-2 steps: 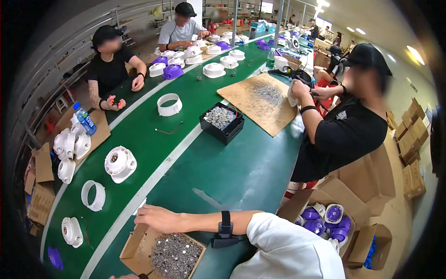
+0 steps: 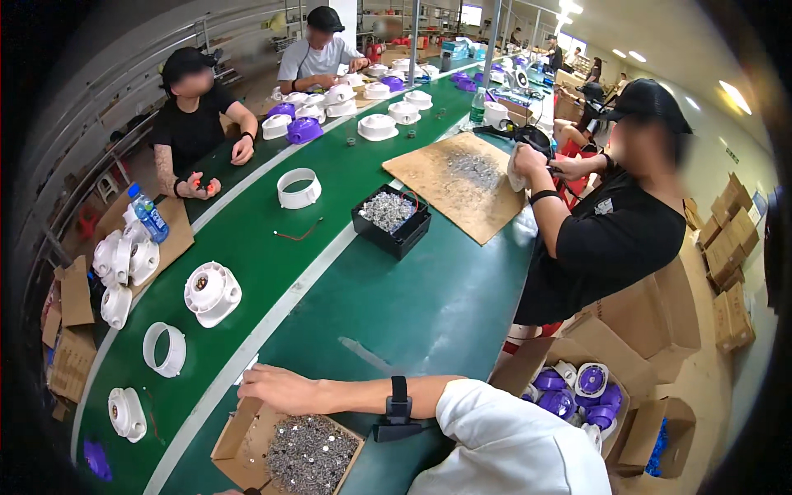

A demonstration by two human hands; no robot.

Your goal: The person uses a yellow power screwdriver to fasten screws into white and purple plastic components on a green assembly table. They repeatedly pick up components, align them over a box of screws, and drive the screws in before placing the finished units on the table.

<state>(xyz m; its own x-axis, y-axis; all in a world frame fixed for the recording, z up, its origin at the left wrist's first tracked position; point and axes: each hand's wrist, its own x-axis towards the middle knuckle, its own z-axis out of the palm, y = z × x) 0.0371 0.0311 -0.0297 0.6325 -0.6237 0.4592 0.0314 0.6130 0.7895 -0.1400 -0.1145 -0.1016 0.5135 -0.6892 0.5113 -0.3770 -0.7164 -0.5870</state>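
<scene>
My right hand (image 2: 278, 388) reaches across from the right, its fingers bent downward over the upper corner of an open cardboard box (image 2: 233, 440). A bright white patch (image 2: 250, 363) shows just past the fingertips; whether it is a held part or something on the table is hidden. Small loose metal hardware (image 2: 309, 454), like screws or washers, fills much of the box. Only a sliver of my left hand (image 2: 229, 492) shows at the lower edge, below the box. Its fingers are cut off, with a small dark object (image 2: 252, 492) beside it.
White round housings (image 2: 213, 293) and rings (image 2: 165, 350) stand on the green conveyor (image 2: 272, 260). Farther off are a black bin (image 2: 392, 235) of metal parts and a wooden board (image 2: 412, 169). Co-workers sit opposite and at right. A carton (image 2: 528, 367) holds purple and white housings.
My left hand has slipped lower, leaving less of it in view. My right hand holds almost the same place. The whole view has shifted slightly.
</scene>
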